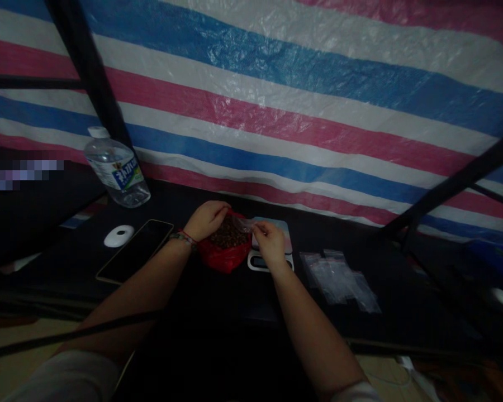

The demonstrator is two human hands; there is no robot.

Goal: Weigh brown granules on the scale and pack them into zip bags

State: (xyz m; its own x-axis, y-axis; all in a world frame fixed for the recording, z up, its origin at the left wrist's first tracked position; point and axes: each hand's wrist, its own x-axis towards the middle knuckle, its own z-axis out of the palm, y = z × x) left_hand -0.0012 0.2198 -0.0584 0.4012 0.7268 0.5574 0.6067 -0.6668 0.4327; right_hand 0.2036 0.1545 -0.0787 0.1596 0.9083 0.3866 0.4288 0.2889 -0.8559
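Observation:
A red plastic bag [226, 261] full of small brown pellets or grains [230, 231] stands with its mouth spread on the black table. My left hand [207, 220] is closed at the bag's far left rim, its fingertips pinching the red plastic. Over the bag's right side, a small clear zip bag [243, 224] is pinched between the thumb and fingers of my right hand [270, 243]. Whether anything is inside this clear bag is too dim to tell. Beneath my right hand sits a small white kitchen scale [285, 231], its display partly covered.
Several clear zip bags [339, 279] lie overlapping right of the scale. To the left are a phone [136, 251], a white oval object [119, 236] and a clear plastic bottle [117, 173]. Striped sheeting [276, 123] hangs behind, with black frame bars [456, 178] at the sides.

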